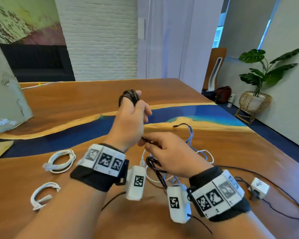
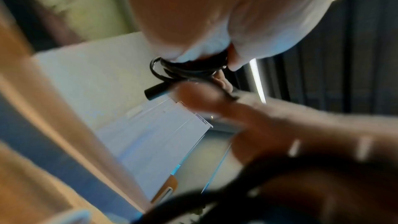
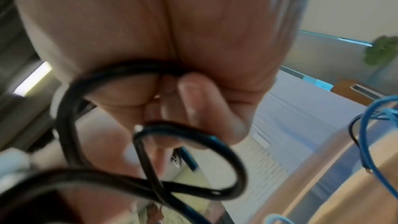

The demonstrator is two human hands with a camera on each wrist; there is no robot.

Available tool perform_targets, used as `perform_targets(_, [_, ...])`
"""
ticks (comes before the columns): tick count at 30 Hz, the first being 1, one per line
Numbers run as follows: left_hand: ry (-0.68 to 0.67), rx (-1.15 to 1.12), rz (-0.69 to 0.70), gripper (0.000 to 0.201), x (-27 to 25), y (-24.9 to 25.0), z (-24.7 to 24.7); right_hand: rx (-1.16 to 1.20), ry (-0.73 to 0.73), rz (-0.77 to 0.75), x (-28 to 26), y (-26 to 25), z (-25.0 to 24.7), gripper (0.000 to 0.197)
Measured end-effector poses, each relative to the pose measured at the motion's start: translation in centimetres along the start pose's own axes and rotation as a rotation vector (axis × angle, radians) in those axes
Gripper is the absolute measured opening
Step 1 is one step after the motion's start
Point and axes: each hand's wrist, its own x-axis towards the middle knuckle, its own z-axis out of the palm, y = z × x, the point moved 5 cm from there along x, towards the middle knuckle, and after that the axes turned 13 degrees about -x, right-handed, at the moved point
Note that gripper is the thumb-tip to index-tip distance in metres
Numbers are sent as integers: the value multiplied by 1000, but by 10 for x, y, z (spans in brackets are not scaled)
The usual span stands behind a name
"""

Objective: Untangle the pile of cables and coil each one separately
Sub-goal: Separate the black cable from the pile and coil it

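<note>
My left hand (image 1: pixel 133 116) is raised above the table with a black cable coil (image 1: pixel 129 97) wound round its extended fingers; in the left wrist view the black cable coil (image 2: pixel 189 69) wraps the fingertips, its plug end sticking out. My right hand (image 1: pixel 164 152), just below and to the right, pinches the same black cable (image 1: pixel 148 140), and black loops (image 3: pixel 150 142) hang from its curled fingers. Under the right hand lie tangled blue (image 1: pixel 190 135), white (image 1: pixel 205 154) and black (image 1: pixel 155 169) cables.
Two coiled white cables (image 1: pixel 60 161) (image 1: pixel 43 194) lie on the wooden table (image 1: pixel 76 100) at the left. A white adapter (image 1: pixel 260 187) with a black lead sits at the right. A grey bag (image 1: pixel 5 94) stands at the far left.
</note>
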Motion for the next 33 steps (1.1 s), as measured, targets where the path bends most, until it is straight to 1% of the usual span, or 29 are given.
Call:
perform_targets(1, [-97,234,19,17,-3,-1,9,7,45,-21,-2,-1,-8,19])
perform_targets(2, [-188,398,-1,15,-6,-3,16,9,82,-25,-2,0,-16,17])
perform_targets(3, [-271,502,-43,17,-8,-4,21,14,105,-3,-3,4,-23,17])
perform_targets(5, [-407,569,-153,21,-8,-10,21,94,149,86,-5,13,-37,13])
perform_targets(7, [-459,554,-236,18,-7,-13,15,260,251,187,-6,27,-54,14])
perform_targets(8, [-449,509,-274,24,-8,-15,10,361,294,223,-6,32,-61,18])
perform_targets(9, [-432,436,-315,32,-10,-16,6,477,318,241,-6,36,-67,21])
perform_targets(11, [-433,314,-354,38,-15,-15,3,668,301,234,-3,35,-69,23])
perform_targets(12, [-452,313,-350,38,-18,-15,3,702,273,225,-1,33,-67,23])
perform_targets(14, [-495,311,-348,37,-23,-13,1,650,217,204,4,28,-64,22])
perform_targets(16, [-503,162,-393,34,-24,-12,-2,558,193,184,9,27,-63,23])
perform_targets(18, [-476,-86,-440,30,-22,-9,-7,513,163,178,14,28,-63,24])
perform_targets(19, [-459,-213,-450,30,-20,-7,-8,527,135,173,15,30,-62,25])
perform_targets(22, [-414,-587,-461,32,-12,3,-7,648,62,163,18,36,-55,25])
perform_targets(25, [-341,-963,-476,30,-4,12,4,615,71,220,21,41,-44,24])
perform_targets(27, [-257,-1174,-481,29,1,12,14,580,59,262,25,42,-31,25])
perform_targets(28, [-199,-1238,-479,29,4,11,18,559,47,269,26,40,-23,25])
perform_targets(30, [-54,-1284,-458,26,11,5,23,476,-6,271,27,34,-10,27])
perform_targets(32, [83,-1192,-389,20,18,-3,21,365,-55,248,25,27,-1,27])
perform_targets(33, [131,-1071,-338,16,22,-6,18,327,-68,239,24,26,2,26])
